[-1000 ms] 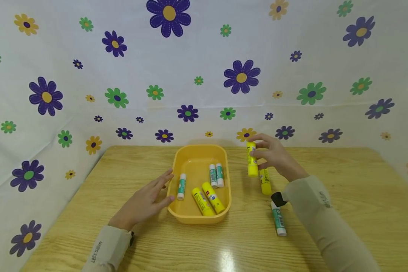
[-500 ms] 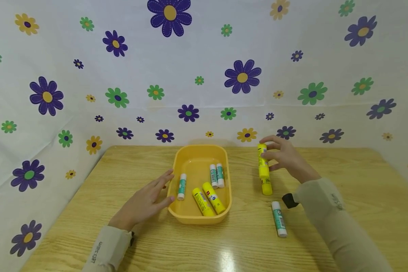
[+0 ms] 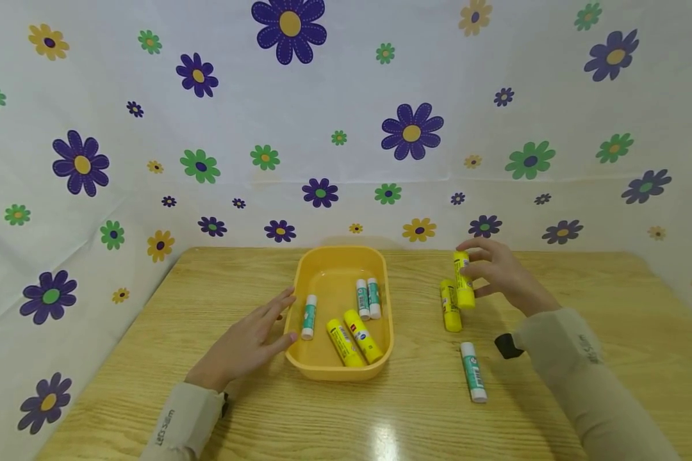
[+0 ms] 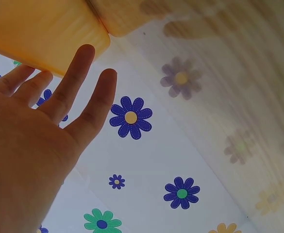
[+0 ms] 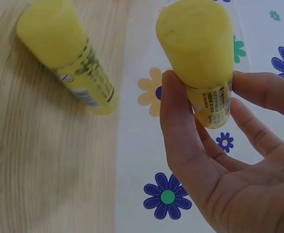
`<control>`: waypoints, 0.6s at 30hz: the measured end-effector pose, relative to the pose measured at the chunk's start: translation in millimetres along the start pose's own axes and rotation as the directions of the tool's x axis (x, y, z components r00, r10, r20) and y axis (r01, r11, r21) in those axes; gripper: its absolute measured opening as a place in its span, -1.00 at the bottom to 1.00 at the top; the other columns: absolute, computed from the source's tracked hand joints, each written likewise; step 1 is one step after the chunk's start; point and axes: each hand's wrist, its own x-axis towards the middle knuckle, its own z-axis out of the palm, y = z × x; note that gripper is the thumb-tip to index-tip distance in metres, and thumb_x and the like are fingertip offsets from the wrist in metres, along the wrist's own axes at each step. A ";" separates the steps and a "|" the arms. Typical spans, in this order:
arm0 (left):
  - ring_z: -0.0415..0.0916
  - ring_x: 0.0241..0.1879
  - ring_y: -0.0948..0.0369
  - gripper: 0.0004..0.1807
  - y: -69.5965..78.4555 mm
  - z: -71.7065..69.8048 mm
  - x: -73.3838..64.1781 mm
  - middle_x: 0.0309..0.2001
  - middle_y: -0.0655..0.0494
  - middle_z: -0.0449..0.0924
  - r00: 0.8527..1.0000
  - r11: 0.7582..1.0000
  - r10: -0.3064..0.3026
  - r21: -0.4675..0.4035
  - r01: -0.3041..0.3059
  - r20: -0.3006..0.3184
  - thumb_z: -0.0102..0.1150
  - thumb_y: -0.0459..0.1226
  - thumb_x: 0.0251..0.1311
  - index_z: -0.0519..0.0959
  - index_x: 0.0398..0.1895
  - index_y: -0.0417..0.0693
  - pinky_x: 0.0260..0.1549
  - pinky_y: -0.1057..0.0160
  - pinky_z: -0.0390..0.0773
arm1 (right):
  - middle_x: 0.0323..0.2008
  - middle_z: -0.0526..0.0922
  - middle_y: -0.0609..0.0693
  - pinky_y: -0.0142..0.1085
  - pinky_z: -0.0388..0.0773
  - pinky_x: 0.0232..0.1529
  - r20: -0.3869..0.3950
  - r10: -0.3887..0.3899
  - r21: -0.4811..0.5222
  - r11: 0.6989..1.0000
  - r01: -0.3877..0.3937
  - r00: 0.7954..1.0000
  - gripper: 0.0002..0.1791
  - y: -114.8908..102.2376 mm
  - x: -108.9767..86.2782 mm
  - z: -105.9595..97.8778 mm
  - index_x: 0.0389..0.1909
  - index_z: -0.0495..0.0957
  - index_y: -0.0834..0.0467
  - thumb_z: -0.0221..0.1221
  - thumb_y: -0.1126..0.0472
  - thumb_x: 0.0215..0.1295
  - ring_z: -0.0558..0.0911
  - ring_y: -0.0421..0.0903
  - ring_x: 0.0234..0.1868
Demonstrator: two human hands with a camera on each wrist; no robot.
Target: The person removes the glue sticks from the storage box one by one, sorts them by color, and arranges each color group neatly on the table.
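My right hand (image 3: 498,272) grips a yellow glue stick (image 3: 464,279) between thumb and fingers; in the right wrist view the held glue stick (image 5: 200,58) tilts with its wide cap toward the camera. Just left of it, a second yellow glue stick (image 3: 450,306) lies on the table. Nearer the front is a white and teal glue stick (image 3: 473,372). My left hand (image 3: 245,339) rests with fingers extended at the left rim of the orange tray (image 3: 339,372). In the left wrist view, straight fingers of the left hand (image 4: 40,131) come up to the tray wall (image 4: 78,29).
Inside the tray lie two yellow glue sticks (image 3: 354,337) at the front, two teal ones (image 3: 368,298) side by side at the right, and a single teal one (image 3: 308,317) at the left. A flowered white cloth (image 3: 346,96) stands behind the wooden table (image 3: 427,416).
My right hand has moved right with the yellow glue stick, passing over the one on the table and now beside it. The left hand and tray stay put.
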 end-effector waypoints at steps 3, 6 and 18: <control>0.52 0.21 -0.07 -0.23 0.0 -0.2 0.2 0.60 0.00 0.02 1.000 1.000 0.005 0.004 -0.005 -0.002 0.07 0.05 0.46 0.15 0.58 -0.12 0.17 -0.31 0.44 | 0.41 0.13 0.53 0.15 0.66 -0.04 -0.004 0.018 -0.023 1.000 -0.018 1.000 -0.39 3.4 0.1 -1.7 0.44 0.17 0.31 0.06 0.35 0.42 0.37 0.46 0.25; 0.52 0.21 -0.07 -0.23 -0.3 0.0 -0.1 0.60 -0.01 0.02 1.000 1.000 0.006 0.006 -0.006 -0.002 0.07 0.04 0.46 0.16 0.57 -0.13 0.18 -0.31 0.43 | 0.39 0.16 0.51 0.12 0.66 -0.04 -0.001 0.032 -0.029 0.999 -0.032 0.999 -0.38 6.9 -1.3 -2.6 0.44 0.17 0.30 0.08 0.36 0.40 0.37 0.44 0.23; 0.52 0.22 -0.08 -0.23 -0.5 -0.2 -0.3 0.61 0.02 0.00 1.000 1.000 -0.003 -0.003 0.003 0.003 0.07 0.05 0.46 0.15 0.58 -0.11 0.19 -0.33 0.41 | 0.38 0.15 0.52 0.19 0.63 0.00 0.022 0.075 -0.021 0.997 -0.075 0.997 -0.37 24.3 -1.7 -5.3 0.44 0.15 0.37 0.08 0.38 0.38 0.30 0.47 0.27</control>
